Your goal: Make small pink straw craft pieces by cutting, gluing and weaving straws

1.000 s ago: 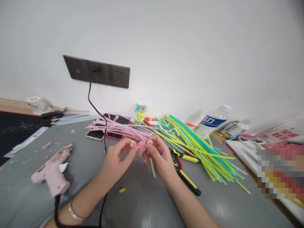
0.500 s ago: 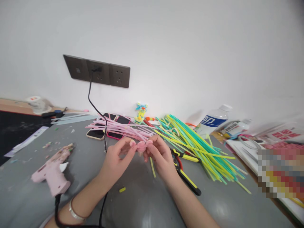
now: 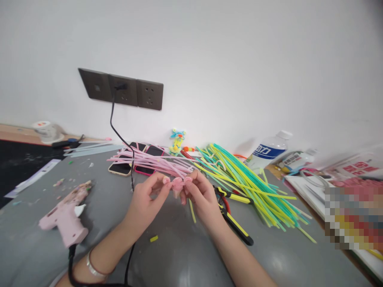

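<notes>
A small pink pipe-cleaner piece (image 3: 177, 184) with rounded, curled parts is held up above the grey table, between both hands. My left hand (image 3: 150, 198) pinches its left end between thumb and forefinger. On the other end, my right hand (image 3: 202, 195) closes with thumb and fingers. Part of the piece is hidden behind the fingertips. Just beyond it lies a bundle of pink pipe cleaners (image 3: 155, 160). Pliers with yellow and black handles (image 3: 237, 227) rest beside my right wrist.
A pink hot glue gun (image 3: 67, 219) lies at left, its black cord running under my left arm. Green and yellow pipe cleaners (image 3: 254, 187) spread at right. Phones (image 3: 119, 168) lie under the pink bundle. A bottle (image 3: 269, 149) leans by the wall, near a small colourful figure (image 3: 177, 141).
The pink piece has turned slightly between my fingers, so its middle part shows more. Both hands stay almost in place, still pinching it.
</notes>
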`<state>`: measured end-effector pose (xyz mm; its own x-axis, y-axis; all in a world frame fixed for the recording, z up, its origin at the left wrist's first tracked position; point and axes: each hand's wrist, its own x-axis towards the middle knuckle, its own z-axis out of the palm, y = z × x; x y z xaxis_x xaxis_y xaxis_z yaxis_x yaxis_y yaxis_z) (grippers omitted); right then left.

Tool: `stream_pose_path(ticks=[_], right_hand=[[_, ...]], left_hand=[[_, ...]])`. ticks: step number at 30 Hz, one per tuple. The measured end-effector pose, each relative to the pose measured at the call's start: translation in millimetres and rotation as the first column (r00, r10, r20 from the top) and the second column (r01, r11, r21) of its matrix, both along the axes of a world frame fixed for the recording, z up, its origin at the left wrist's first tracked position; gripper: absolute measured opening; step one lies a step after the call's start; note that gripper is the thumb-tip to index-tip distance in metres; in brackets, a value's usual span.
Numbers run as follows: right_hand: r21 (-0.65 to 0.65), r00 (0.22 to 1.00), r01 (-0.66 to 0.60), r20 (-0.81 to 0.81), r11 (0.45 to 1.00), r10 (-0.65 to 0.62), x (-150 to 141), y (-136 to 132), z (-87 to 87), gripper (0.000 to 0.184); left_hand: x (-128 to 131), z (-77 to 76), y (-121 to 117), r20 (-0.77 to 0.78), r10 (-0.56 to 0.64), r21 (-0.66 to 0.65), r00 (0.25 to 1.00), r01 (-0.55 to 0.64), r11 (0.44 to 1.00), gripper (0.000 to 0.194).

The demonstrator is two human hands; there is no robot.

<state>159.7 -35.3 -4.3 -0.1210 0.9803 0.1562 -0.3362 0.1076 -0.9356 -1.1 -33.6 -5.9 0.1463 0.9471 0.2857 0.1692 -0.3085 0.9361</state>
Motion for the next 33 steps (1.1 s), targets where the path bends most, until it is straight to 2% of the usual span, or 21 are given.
stream_pose_path(ticks=[5, 7, 12, 16, 20, 23, 27, 33], right_hand=[[-0.008, 1.000, 0.003, -0.013, 1.000, -0.003, 0, 0, 1.4, 0.031], [-0.004, 1.000, 0.012, -0.023, 1.000, -0.012, 0, 0, 1.4, 0.031], [0.028, 0.999, 0.025, -0.040, 0.999, -0.024, 1, 2, -0.1, 0.026], [0.048, 0.999, -0.001, -0.053, 0.999, 0.004, 1, 2, -2.5, 0.016], [0.046, 1.000, 0.004, -0.020, 0.999, -0.003, 2, 3, -6.0, 0.017], [0.026, 1.000, 0.022, 0.021, 0.999, -0.023, 2, 5, -8.2, 0.019], [-0.017, 0.998, 0.036, 0.045, 0.999, -0.035, 3, 8, -9.7, 0.021], [-0.038, 0.996, 0.043, 0.084, 0.998, -0.040, 5, 9, -12.1, 0.037]], left_hand=[[0, 1.8, -1, 0.028, -0.003, -0.008, 1.000, 0.003, 1.000, 0.015], [2, 2.6, 0, 0.096, -0.038, -0.040, 0.995, 0.042, 0.998, 0.010], [6, 1.4, 4, 0.201, -0.129, -0.129, 0.971, 0.157, 0.979, 0.013], [6, -0.3, 6, 0.233, -0.098, -0.156, 0.968, 0.136, 0.978, 0.017], [6, -1.2, 7, 0.264, -0.040, -0.145, 0.964, 0.080, 0.986, 0.022], [6, -1.9, 7, 0.235, 0.001, -0.088, 0.972, 0.020, 0.996, 0.022], [5, -3.6, 7, 0.112, 0.025, 0.024, 0.993, -0.028, 0.999, 0.019], [1, -5.4, 10, -0.005, 0.085, 0.205, 0.996, -0.082, 0.975, 0.019]])
